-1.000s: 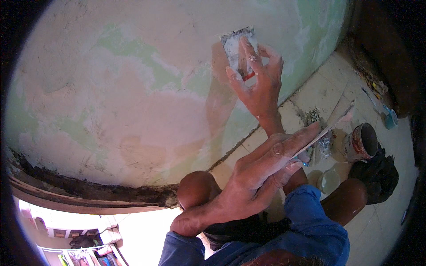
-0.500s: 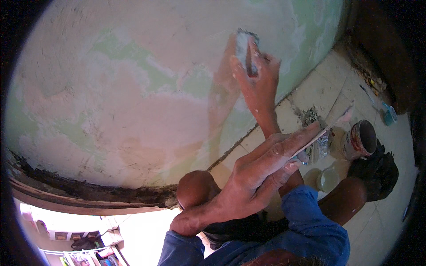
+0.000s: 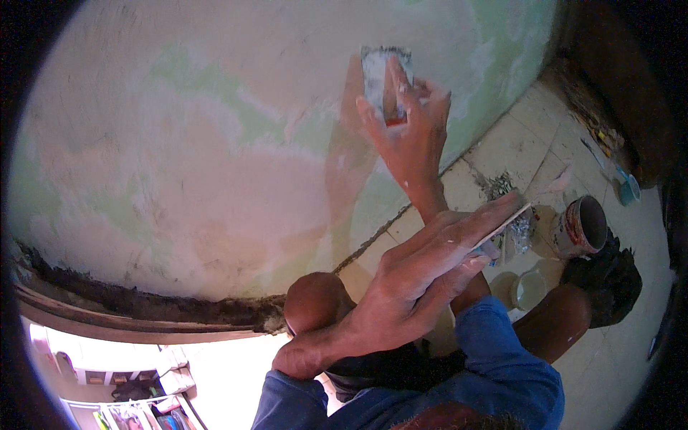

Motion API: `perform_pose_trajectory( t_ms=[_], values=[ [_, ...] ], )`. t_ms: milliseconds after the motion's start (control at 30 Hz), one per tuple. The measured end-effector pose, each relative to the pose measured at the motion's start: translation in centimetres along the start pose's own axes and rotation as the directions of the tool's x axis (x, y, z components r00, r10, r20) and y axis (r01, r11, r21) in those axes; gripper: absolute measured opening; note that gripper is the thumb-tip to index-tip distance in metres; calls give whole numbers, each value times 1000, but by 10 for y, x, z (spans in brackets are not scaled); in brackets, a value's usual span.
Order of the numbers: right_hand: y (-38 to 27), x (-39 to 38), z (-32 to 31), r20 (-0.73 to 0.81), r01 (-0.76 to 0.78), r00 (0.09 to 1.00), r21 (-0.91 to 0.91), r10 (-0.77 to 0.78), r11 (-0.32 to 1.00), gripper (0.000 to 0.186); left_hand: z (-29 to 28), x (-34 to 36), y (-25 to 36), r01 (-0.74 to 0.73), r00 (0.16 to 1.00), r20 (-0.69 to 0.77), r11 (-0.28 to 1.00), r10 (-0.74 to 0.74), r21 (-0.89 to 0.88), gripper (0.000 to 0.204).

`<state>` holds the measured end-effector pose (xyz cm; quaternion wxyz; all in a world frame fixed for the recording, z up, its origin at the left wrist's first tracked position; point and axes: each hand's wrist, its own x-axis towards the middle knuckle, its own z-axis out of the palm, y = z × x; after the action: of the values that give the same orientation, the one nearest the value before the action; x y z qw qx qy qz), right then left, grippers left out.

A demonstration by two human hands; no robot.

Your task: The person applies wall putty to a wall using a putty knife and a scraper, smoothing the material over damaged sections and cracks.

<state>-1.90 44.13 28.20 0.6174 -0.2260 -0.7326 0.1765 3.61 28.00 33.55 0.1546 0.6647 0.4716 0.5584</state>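
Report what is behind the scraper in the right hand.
Behind the scraper is the wall, patched pinkish-white and green where visible. The stretch directly covered by the scraper cannot be seen.

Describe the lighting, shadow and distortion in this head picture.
Head view: glare whites out part of the lower left; same view, a shadow lies on the patchy pink-and-green wall, left of the dusty bare right hand; fisheye distortion there bends the wall's dark lower edge.

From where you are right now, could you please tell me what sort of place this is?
Probably a room under repair: a patchy green-and-pale wall, a flat scraper in the right hand, and a stained bucket nearby.
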Motion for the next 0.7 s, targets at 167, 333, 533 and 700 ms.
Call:
perform_pose_trajectory(
  t_ms=[167,333,533,700],
  values=[
    [-19,-15,6,115,62,991,27,-65,998,68,1,0,1,16,999,-42,1000,-15,18,40],
    [4,-54,-7,208,127,969,49,-134,991,68,0,-1,-2,30,999,-38,998,-31,-47,43],
    [-18,-40,9,118,165,975,172,-187,971,70,4,0,-7,-46,998,-34,998,44,-52,45],
    [-4,-72,20,201,149,966,89,-164,985,67,1,3,-4,-19,999,-48,1000,18,-24,44]
  ],
)
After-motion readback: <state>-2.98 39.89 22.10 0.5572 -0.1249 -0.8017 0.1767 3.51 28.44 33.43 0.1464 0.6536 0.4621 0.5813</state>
